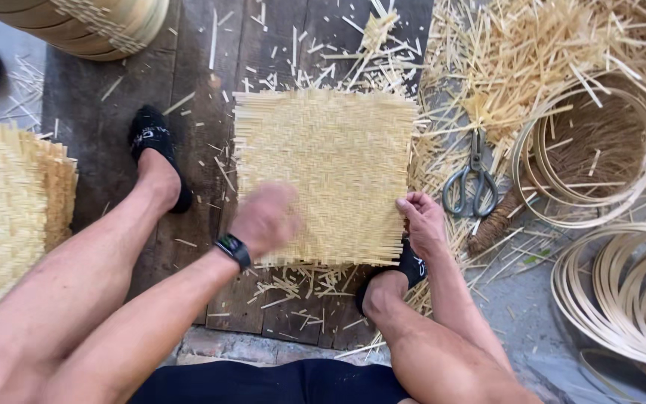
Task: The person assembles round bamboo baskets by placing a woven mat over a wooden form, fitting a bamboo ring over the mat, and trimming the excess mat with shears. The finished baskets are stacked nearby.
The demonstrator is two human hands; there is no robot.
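A square woven bamboo mat point(330, 164) lies flat on dark wooden boards point(106, 127) in front of me. My left hand point(265, 218), blurred by motion, hovers over the mat's near left corner with fingers curled and nothing visible in it. My right hand point(422, 221) rests on the mat's near right edge, fingers pinching the strip ends there. A black watch point(233, 249) sits on my left wrist. My feet in black socks flank the mat, one at the left point(155, 146) and one under the near right corner point(398, 273).
Scissors point(472, 179) lie right of the mat amid loose bamboo offcuts point(532, 60). Bamboo hoops point(592, 150) and coiled strips point(622, 292) sit at the right. A stack of woven mats point(9, 209) is at left, a round bamboo steamer point(91, 26) at top left.
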